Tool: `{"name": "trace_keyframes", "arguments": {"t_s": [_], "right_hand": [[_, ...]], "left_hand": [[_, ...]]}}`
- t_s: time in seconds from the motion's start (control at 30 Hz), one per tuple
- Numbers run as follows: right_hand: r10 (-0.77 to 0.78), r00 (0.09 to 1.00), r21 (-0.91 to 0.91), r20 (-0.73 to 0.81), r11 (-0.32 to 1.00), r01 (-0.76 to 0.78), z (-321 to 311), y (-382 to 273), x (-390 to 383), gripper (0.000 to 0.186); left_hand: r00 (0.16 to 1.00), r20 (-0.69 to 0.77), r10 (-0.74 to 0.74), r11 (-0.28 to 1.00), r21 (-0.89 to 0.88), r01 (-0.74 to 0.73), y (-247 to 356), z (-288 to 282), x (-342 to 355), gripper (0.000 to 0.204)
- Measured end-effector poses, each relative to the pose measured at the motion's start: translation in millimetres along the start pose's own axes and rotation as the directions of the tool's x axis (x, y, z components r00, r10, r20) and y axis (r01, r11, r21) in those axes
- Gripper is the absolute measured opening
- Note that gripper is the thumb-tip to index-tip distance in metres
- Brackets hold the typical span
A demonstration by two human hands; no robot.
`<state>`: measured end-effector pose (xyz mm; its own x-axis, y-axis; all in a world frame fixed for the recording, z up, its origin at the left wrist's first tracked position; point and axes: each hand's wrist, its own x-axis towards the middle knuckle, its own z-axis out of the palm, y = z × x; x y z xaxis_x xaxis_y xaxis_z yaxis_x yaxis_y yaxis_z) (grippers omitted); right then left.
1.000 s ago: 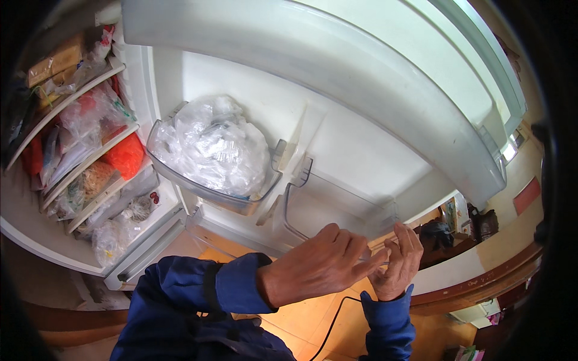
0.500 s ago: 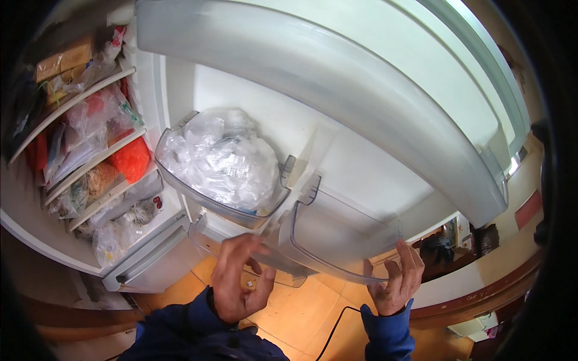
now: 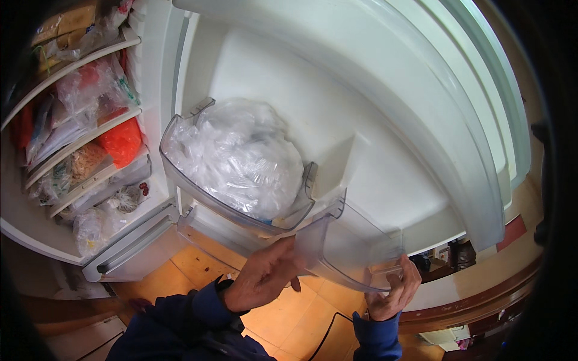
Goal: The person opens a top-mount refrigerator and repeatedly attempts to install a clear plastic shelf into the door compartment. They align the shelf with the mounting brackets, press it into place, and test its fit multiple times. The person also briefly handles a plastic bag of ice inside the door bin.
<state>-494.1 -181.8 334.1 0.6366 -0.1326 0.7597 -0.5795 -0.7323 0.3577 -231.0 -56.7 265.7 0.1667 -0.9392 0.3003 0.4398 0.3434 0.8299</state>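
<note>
A clear grey plastic refrigerator door bin (image 3: 343, 246) is between my hands, in front of the open fridge door's inner side. My left hand (image 3: 262, 277) grips its left end, the fingertips partly hidden by the bin. Around the right end are the fingers of my right hand (image 3: 394, 289). Nothing shows inside this bin. Just left of it, a second door bin (image 3: 235, 207) is fixed to the door, filled with a large bundle of clear plastic bags (image 3: 241, 156).
At left, the fridge shelves (image 3: 84, 141) hold bagged food, including a red bag (image 3: 122, 143). A long frosted door bin (image 3: 385, 66) spans above my hands. Lower on the door is another clear bin (image 3: 208, 237). A black cable (image 3: 328, 334) lies on the orange tiled floor (image 3: 280, 316).
My left hand has moved right and closed on the bin's left end. The bin sits more tilted, its left end shifted right from the other bin. The whole view has shifted slightly.
</note>
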Motion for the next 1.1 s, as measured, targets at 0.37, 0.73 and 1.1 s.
{"name": "trace_keyframes", "arguments": {"t_s": [0.37, 0.73, 1.1], "right_hand": [[0.009, 0.999, -0.007, 0.048, 1.000, -0.009, -3.7, -1.7, 4.2, 0.051], [-0.001, 0.997, -0.038, 0.080, 0.999, 0.004, -4.6, 1.0, 2.2, 0.055], [0.025, 0.997, -0.044, 0.073, 0.999, -0.022, -1.8, 1.5, 2.2, 0.055]], "left_hand": [[0.997, 0.053, -0.048, 0.991, -0.119, 0.054, 15.0, 4.5, 0.8, 0.048], [0.992, 0.103, -0.076, 0.985, -0.148, 0.091, 7.7, -0.8, 1.7, 0.045], [0.989, 0.120, -0.083, 0.984, -0.149, 0.100, 5.1, -0.6, 4.9, 0.044]]}}
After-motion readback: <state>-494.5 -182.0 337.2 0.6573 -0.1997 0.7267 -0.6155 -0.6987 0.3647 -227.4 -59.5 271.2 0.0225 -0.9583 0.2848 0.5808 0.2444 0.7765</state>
